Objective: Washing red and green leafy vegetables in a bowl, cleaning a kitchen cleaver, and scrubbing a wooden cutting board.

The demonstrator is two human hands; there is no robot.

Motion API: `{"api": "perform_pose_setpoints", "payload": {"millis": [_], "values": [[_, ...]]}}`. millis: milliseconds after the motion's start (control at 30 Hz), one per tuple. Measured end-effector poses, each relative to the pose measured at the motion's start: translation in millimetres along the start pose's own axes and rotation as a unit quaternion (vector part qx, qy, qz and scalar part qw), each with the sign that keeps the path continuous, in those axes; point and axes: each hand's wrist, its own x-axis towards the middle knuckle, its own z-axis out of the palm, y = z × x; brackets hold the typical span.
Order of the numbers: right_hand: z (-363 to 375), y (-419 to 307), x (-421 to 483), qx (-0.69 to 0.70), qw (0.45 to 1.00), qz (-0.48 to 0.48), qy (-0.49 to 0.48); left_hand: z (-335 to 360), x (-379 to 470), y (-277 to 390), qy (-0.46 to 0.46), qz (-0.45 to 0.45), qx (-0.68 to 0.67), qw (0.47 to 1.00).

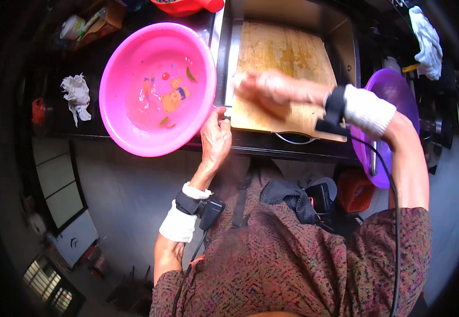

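Observation:
A pink plastic basin (124, 130) tilts at the counter's edge, with my left hand (216, 136) gripping its right rim. Inside are a little water, a few green scraps and a printed picture on the bottom. Blurred by motion, my right hand (267, 85) is over a wooden cutting board (304, 59). Wet brown stains mark the board's far half. It lies across a stainless steel sink (293, 10), and a metal handle (295, 139) shows at its near edge. Whether the right hand touches the wood, or holds anything, is hidden by the blur.
A purple basin (388, 174) stands right of the sink, partly behind my right forearm. A crumpled white cloth (77, 97) lies on the dark counter (95, 65) at left. A red colander-like bowl (182, 8) is at the back. Another cloth (427, 43) hangs at far right.

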Motion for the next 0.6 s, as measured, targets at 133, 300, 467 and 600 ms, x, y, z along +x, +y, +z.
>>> {"api": "perform_pose_setpoints", "payload": {"millis": [133,300,467,600], "values": [[13,-24,-52,-0.616,0.727,-0.297,-0.064,26,12,11,-0.07,-0.047,-0.116,0.99],[-76,3,17,-0.642,0.753,-0.134,0.055,34,11,21,-0.054,-0.009,-0.029,0.998],[-5,-16,-37,-0.143,0.984,0.08,0.064,34,19,35,-0.017,0.082,-0.017,0.996],[-27,-1,-81,-0.705,0.685,-0.182,0.021,45,24,31,-0.027,0.188,0.059,0.98]]}}
